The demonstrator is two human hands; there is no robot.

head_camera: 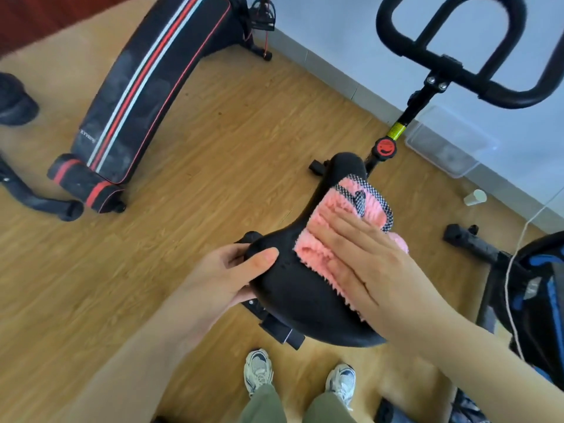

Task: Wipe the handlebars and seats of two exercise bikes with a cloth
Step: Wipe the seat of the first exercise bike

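Note:
A black bike seat (300, 290) fills the middle of the head view, its narrow nose pointing away from me. My left hand (232, 274) grips the seat's left rear edge, thumb on top. My right hand (363, 264) lies flat, fingers together, pressing a fluffy pink cloth (341, 209) with a black-and-white checked trim onto the right side of the seat. The bike's black handlebars (448, 56) loop at the upper right on a black stem with a red knob (385, 148). Part of a second bike (543, 297), black and blue, shows at the right edge.
A black sit-up bench (146, 87) with red and white stripes lies on the wooden floor at the upper left. A clear plastic box (448, 141) and a paper cup (474, 197) rest by the white wall. A white cable (512, 270) hangs at right. My shoes (300, 380) stand below the seat.

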